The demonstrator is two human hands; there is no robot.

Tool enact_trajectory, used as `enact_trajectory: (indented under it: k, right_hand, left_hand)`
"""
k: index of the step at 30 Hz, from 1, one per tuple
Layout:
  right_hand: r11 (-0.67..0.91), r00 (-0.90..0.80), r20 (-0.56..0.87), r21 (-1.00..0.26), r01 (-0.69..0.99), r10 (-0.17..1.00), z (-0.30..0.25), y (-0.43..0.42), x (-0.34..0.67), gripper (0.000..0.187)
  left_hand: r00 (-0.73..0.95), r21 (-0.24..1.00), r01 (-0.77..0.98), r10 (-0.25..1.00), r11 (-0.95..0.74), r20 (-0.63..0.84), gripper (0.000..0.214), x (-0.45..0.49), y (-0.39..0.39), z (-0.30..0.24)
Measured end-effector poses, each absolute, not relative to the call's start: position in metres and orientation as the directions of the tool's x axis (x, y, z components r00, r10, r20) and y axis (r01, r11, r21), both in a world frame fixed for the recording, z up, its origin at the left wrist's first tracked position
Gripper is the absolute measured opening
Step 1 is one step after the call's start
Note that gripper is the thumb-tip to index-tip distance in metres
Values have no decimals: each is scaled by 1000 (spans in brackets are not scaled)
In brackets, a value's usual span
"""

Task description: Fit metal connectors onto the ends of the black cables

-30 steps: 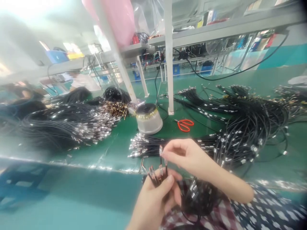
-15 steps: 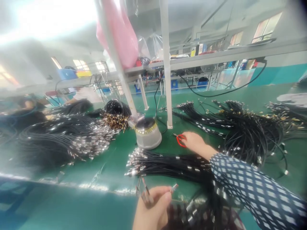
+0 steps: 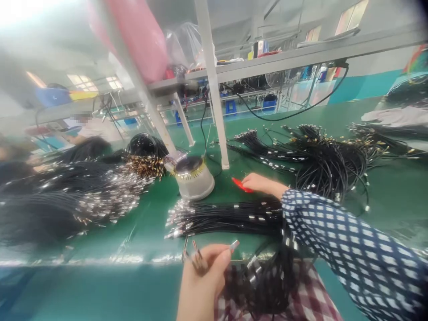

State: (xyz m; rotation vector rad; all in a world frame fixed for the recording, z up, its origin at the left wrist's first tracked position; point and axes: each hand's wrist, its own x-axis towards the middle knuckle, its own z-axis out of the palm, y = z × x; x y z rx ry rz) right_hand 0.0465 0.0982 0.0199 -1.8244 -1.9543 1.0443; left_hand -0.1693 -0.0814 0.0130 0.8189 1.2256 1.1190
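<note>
My left hand (image 3: 203,281) is closed at the bottom centre, pinching a thin cable whose silver end (image 3: 234,244) sticks out past the thumb. More cable ends (image 3: 196,254) poke up between its other fingers. Beyond the bundle of black cables (image 3: 230,218) on the green table, my right hand (image 3: 262,183) has its fingers closed on red-handled pliers (image 3: 241,185). Their jaws do not show clearly. Black cables (image 3: 270,290) with silver ends hang over the checked cloth on my lap, partly behind my left hand.
A white round pot (image 3: 195,186) with yellow-tipped pieces round its dark top stands behind the bundle. Cable heaps lie left (image 3: 110,191) and right (image 3: 334,165). A white shelf post (image 3: 214,89) rises from the table. A person (image 3: 96,129) sits at the far left.
The view has shifted, so most things sit further left and higher. The red handles, a spread loop before, now look narrower in my right hand. My left hand keeps its pinch on the cable.
</note>
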Motion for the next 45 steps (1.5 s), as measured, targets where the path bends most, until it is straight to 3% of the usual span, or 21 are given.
enact_trajectory:
  k: [4, 8, 11, 14, 20, 36, 38, 40, 43, 45]
  right_hand:
    - [39, -405, -233, -826, 562, 884, 39, 42, 58, 14]
    - [102, -560, -261, -838, 536, 786, 67, -29, 68, 15]
    - [416, -583, -173, -544, 729, 794, 85, -64, 73, 15]
    - [618, -638, -28, -220, 755, 770, 90, -76, 77, 20]
    - [722, -724, 10, -77, 688, 690, 89, -70, 84, 28]
    - [667, -692, -105, -194, 719, 715, 85, -67, 83, 37]
    - [643, -682, -114, -253, 723, 722, 81, -67, 83, 37]
    - [558, -655, -169, -395, 730, 737, 77, -63, 82, 36]
    - [277, -557, -312, -623, 732, 770, 73, -45, 81, 38]
    - [161, -404, -328, -571, 805, 854, 70, -24, 77, 43]
  left_hand:
    - [-70, 977, -60, 975, 205, -209, 24, -166, -87, 21]
    - [11, 976, 126, 984, 175, -178, 11, -162, -91, 33]
    - [59, 966, 203, 983, 159, -174, 8, -158, -93, 41]
    - [75, 968, 224, 989, 111, -131, 7, -155, -97, 43]
    - [143, 984, 164, 985, 71, -95, 6, -155, -101, 41]
    - [126, 979, 184, 986, 86, -110, 6, -155, -105, 38]
    - [113, 977, 194, 988, 83, -106, 5, -157, -104, 37]
    - [110, 976, 196, 987, 94, -117, 5, -160, -103, 36]
    - [94, 979, 136, 982, 149, -163, 10, -168, -102, 33]
    - [58, 977, 43, 976, 207, -209, 19, -173, -101, 29]
